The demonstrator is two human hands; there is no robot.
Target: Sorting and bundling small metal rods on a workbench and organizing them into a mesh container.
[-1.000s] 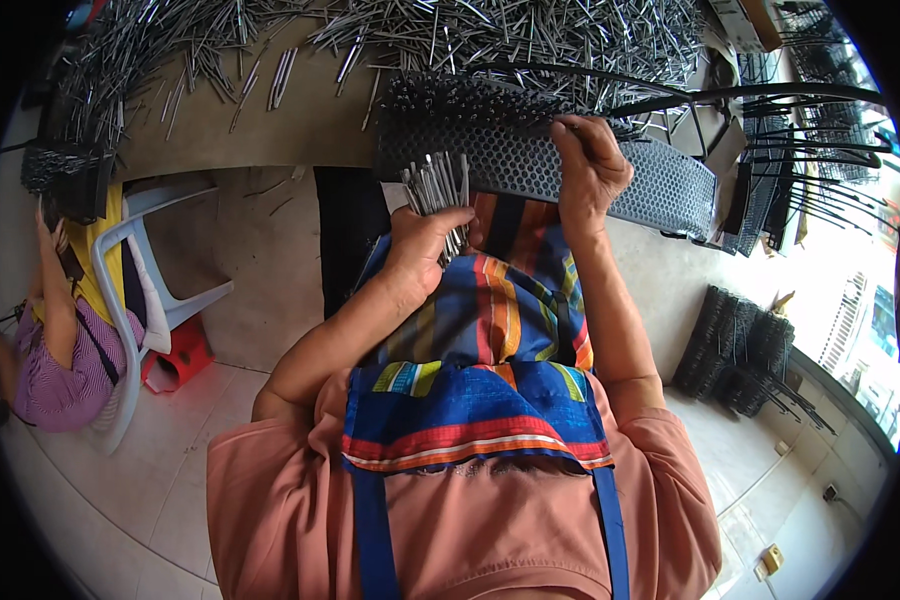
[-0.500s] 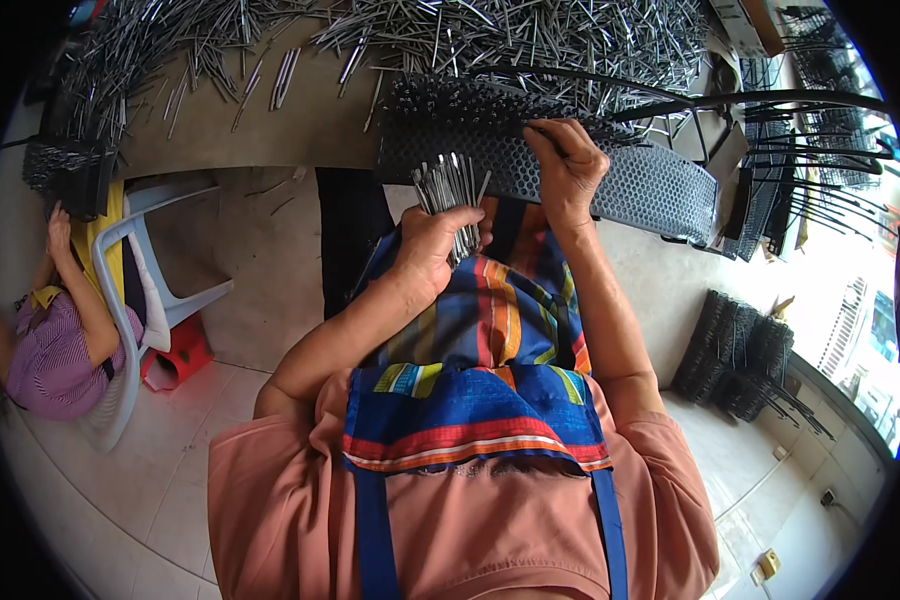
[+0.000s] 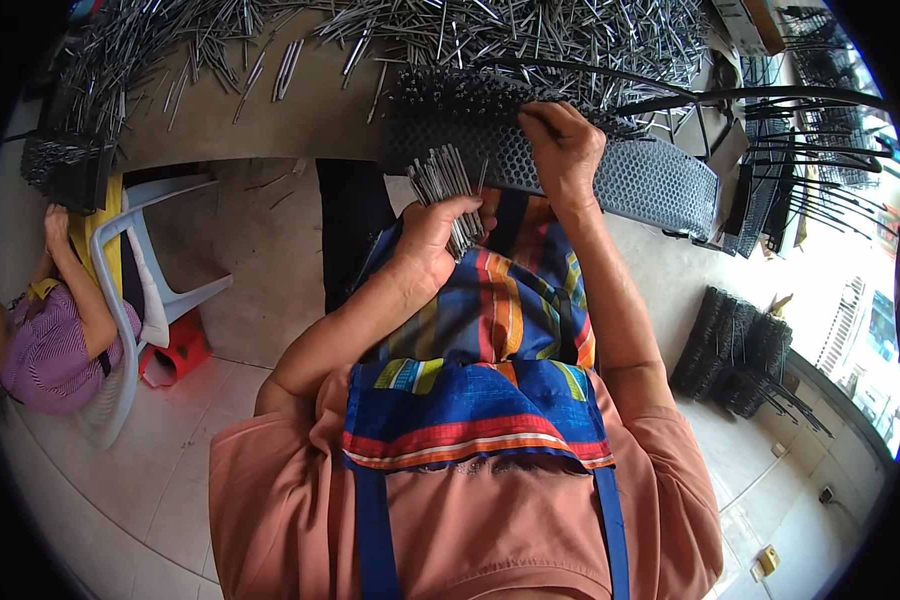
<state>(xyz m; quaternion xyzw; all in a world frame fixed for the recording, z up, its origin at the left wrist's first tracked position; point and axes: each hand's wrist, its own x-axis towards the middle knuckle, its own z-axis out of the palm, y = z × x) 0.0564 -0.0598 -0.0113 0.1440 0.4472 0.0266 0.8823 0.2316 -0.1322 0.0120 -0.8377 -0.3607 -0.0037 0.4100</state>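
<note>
A bundle of thin metal rods stands in my left hand, whose fingers wrap round it, with one rod leaning apart by the thumb. In front of me lies a long dark rack with a honeycomb of holes. Upright rods fill its far left part. My right hand is over the rack, beside the last filled holes. Thumb and fingers are pinched together there, and whatever they hold is too small to make out.
A heap of loose metal rods covers the back of the table. At the left a person sits on a pale plastic chair at another rack. Dark bundles stand on the floor at right.
My right hand has shifted slightly left and away from me over the rack. The rod bundle in my left hand leans a little more to the left.
</note>
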